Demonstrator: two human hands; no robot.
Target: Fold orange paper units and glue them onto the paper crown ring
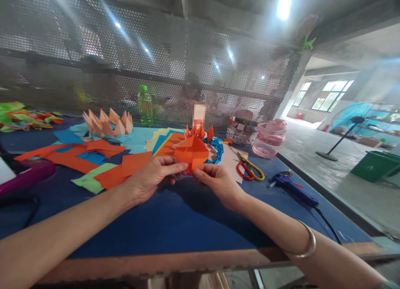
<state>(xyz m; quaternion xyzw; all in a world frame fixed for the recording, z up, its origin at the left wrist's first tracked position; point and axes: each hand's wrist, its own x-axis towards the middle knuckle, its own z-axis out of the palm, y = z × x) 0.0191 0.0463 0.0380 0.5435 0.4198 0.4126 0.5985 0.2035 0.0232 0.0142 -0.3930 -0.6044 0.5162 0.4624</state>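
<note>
Since loose folds spring open, left hand point(153, 178) and right hand point(215, 183) pinch the orange folded paper point(191, 153) from both sides, above the table point(187, 226).

We have a blue-topped workbench point(175, 226) (its front edge rusty brown) under loose orange and blue paper sheets point(75, 160), a green plastic bottle point(145, 106), a woven basket point(242, 131), a pink plastic jar point(269, 139), red-and-yellow-handled scissors point(250, 169) and a blue glue gun point(292, 189).

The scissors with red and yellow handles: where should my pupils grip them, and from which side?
Grip the scissors by their red and yellow finger loops, coming from the near side of the table: the loops lie toward that edge, and the blades point away.
</note>
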